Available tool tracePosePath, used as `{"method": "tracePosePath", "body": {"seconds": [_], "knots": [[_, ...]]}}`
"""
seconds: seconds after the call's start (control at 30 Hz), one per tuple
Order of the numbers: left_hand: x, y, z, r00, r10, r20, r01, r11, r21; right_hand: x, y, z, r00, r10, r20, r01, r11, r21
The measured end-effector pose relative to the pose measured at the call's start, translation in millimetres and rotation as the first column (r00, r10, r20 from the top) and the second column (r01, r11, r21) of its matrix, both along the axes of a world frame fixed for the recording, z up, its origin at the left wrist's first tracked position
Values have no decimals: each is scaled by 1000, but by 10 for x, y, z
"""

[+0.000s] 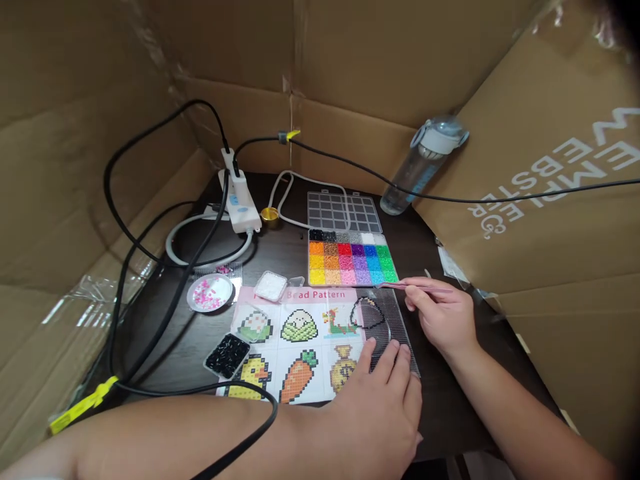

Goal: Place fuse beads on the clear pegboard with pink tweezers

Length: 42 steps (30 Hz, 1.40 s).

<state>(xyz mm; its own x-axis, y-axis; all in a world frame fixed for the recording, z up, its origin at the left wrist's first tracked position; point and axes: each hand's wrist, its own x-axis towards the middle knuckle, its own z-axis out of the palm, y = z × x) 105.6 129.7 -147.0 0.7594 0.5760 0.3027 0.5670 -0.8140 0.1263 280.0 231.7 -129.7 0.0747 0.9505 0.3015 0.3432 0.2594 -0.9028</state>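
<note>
My left hand (381,393) lies with fingers spread over the lower part of a clear pegboard (400,327). An outline of black beads (354,312) stands on that board, with a few pale beads near its top. Between the thumb and fingers of my right hand (445,313) are pink tweezers (425,289). Their tips point left, above the board's top edge and close to the sorted bead box (353,259). Whether the tips hold a bead is too small to tell. Under the board's left side lies a printed bead pattern sheet (275,372).
Open boxes of black beads (228,355) and white beads (271,285) rest on the sheet. Left of it sits a dish of pink and white beads (210,293). A power strip (240,200), looping black cables (107,180) and a water bottle (423,163) stand behind, inside cardboard walls (360,53).
</note>
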Motion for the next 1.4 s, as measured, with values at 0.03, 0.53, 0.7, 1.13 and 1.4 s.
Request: {"method": "tracePosePath", "body": {"seconds": [0.03,0.53,0.7,1.13,1.4], "knots": [[-6,1,-4,1000,1,-6,0,1000,4,-46,49,64,1000,8,15,-8,1000,0],[-10,18,37,998,-5,-55,4,1000,-25,-627,463,1,988,153,27,-153,988,-3],[-8,6,38,998,-3,-60,1,1000,-22,-566,441,3,982,174,68,-173,985,-15],[-18,6,66,998,-19,-57,17,999,-41,-593,429,-17,981,183,57,-183,983,-12],[-26,7,42,999,-20,-47,18,999,-29,-592,436,-31,984,167,57,-167,986,6]]}}
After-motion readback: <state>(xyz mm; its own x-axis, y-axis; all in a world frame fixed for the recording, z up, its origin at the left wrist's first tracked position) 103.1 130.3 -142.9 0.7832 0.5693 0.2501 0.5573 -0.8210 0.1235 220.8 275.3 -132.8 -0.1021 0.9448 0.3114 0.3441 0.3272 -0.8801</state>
